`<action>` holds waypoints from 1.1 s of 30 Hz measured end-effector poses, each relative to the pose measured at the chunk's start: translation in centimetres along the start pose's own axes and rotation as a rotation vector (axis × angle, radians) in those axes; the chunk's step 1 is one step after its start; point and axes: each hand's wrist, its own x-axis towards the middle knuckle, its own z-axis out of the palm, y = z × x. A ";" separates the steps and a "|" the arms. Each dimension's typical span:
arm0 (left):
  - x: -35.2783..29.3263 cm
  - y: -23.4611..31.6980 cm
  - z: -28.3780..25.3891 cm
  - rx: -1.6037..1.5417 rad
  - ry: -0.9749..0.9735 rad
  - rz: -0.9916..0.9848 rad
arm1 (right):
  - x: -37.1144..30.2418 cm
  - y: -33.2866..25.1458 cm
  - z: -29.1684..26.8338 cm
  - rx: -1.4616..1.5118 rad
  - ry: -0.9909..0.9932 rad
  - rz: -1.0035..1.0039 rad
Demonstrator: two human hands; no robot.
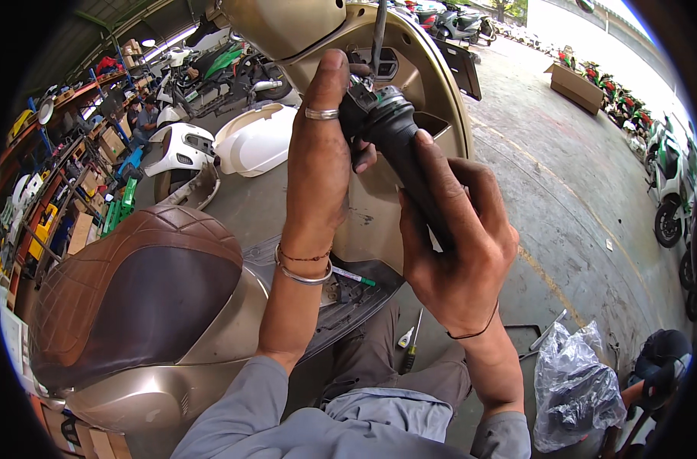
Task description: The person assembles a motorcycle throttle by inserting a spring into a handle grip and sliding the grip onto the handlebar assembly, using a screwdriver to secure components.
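Observation:
My right hand (pixel 452 245) is wrapped around a black handlebar grip (pixel 398 141) of a beige scooter. My left hand (pixel 318 153), wearing a ring and a bracelet, holds the switch housing (pixel 358 99) at the upper end of that grip, with the thumb raised over it. A cable (pixel 379 30) rises from the housing. Behind the hands stands the scooter's beige front panel (pixel 429 84). The brown quilted seat (pixel 127 291) lies at the lower left.
A screwdriver (pixel 411 344) and metal tools (pixel 543 336) lie on the concrete floor beside a clear plastic bag (pixel 574 390). White body panels (pixel 241 141) lie at the left. Shelves (pixel 65 183) stand far left, parked scooters (pixel 670 191) on the right, a cardboard box (pixel 574 86) behind.

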 end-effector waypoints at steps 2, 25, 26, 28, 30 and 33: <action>-0.1 0.2 0.1 0.017 0.009 -0.011 | 0.0 0.1 0.1 -0.036 0.010 -0.027; -0.1 0.0 0.4 0.064 -0.011 -0.014 | -0.2 0.8 0.4 -0.254 0.090 -0.166; -0.1 0.0 0.5 0.053 -0.006 -0.012 | -0.2 0.8 0.4 -0.254 0.090 -0.167; 0.0 -0.1 0.4 0.042 -0.001 -0.009 | -0.2 0.6 0.3 -0.257 0.087 -0.160; -0.1 -0.1 0.3 0.053 -0.016 -0.017 | -0.3 0.5 0.3 -0.268 0.082 -0.160; -0.2 -0.1 0.2 -0.058 0.002 -0.039 | -0.3 -0.3 0.3 -0.307 0.066 -0.170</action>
